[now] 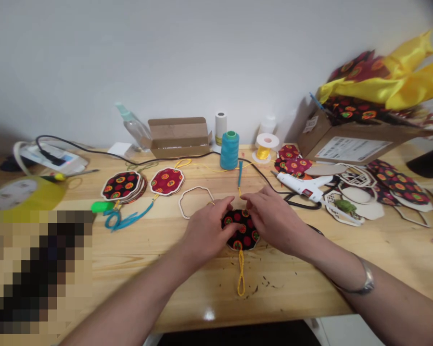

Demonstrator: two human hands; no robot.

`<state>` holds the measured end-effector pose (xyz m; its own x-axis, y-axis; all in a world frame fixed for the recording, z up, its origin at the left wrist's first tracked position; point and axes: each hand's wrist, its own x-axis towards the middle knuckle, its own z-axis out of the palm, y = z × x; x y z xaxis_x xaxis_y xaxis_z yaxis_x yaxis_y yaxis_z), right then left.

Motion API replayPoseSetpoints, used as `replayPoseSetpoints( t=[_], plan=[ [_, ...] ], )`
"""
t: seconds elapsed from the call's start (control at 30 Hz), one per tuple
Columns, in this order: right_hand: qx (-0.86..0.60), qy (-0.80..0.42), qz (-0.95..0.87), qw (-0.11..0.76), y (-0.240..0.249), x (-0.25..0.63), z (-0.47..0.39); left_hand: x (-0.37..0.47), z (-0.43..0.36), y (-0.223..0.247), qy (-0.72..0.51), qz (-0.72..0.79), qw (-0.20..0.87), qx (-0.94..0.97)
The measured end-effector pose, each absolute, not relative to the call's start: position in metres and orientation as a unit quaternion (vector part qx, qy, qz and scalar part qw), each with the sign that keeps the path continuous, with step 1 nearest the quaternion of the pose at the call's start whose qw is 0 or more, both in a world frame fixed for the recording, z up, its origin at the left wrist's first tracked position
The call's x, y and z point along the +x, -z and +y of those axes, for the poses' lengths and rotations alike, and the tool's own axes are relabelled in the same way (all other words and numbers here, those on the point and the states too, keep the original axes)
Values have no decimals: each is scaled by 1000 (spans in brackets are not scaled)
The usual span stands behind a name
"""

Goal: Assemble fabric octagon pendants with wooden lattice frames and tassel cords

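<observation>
Left hand [210,225] grips black patterned piece [244,235], left side. Right hand [274,216] at far-right edge; can't tell if pinching.

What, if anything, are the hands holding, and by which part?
A black patterned cloth piece: left hand at its left edge, thumb on top; right hand at its upper right edge.

I'm at a craft bench, small-workshop style; can't tell if the room is in a home. Evidence: wooden table [296,300] against a plain wall [216,57], glue gun [306,187], teal thread spool [230,152], reel of yellow cord [263,153], stack of fabric ornaments [120,186], another fabric piece [242,233] in front of me, pale cut-outs [373,210], cardboard box [317,138] overflowing with patterned cloth [355,109].
</observation>
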<state>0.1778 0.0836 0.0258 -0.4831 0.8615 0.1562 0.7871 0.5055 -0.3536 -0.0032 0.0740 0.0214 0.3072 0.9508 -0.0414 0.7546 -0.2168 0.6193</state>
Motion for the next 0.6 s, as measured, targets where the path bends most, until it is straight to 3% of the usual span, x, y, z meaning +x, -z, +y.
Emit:
replayPoseSetpoints(
  t=[0.6],
  plan=[
    [-462, -81, -871, 146, -20, 169, 88, 0, 74, -21, -152, 556, 239, 782]
  ],
)
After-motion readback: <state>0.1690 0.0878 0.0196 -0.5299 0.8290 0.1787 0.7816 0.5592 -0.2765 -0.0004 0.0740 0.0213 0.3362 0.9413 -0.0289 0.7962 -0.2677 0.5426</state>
